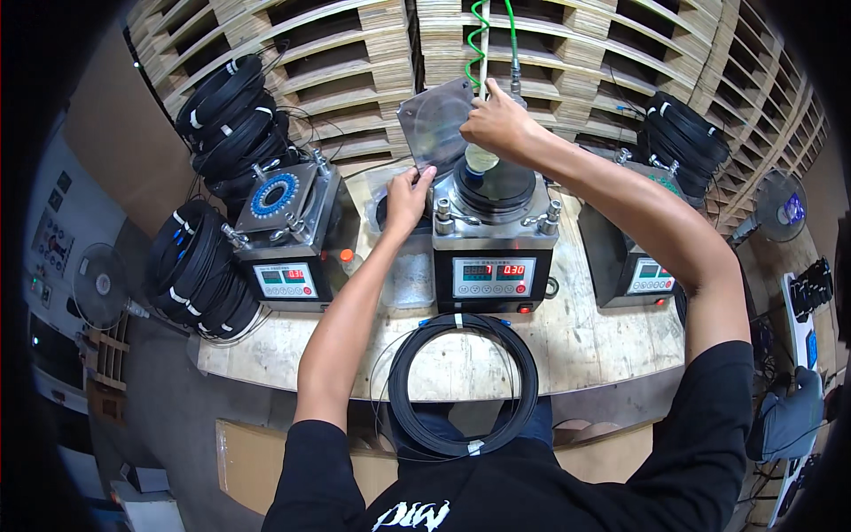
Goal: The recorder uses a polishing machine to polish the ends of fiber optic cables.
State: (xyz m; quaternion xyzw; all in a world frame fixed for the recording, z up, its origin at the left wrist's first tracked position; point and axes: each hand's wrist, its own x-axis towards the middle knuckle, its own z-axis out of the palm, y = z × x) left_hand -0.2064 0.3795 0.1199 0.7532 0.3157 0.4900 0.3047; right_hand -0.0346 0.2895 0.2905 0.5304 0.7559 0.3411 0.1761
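At the middle machine (495, 248), my left hand (409, 199) is closed at the lower corner of a square see-through plate (432, 124). The plate leans upright behind the machine's left side. My right hand (501, 124) is closed above the round dark disc (501, 191) on the machine's top. What it grips is mostly hidden; a pale rounded piece (481, 160) shows below the fingers, over the disc. A coil of black cable (405, 390) with blue ends lies across the table's front edge and my lap.
Similar machines stand left (284, 239) and right (634, 257); the left one carries a ring of blue pieces (274, 195). Stacked black cable coils (199, 266) flank them. A clear tub (412, 275) and an orange-capped bottle (347, 259) sit nearby. A green coiled hose (477, 44) hangs above.
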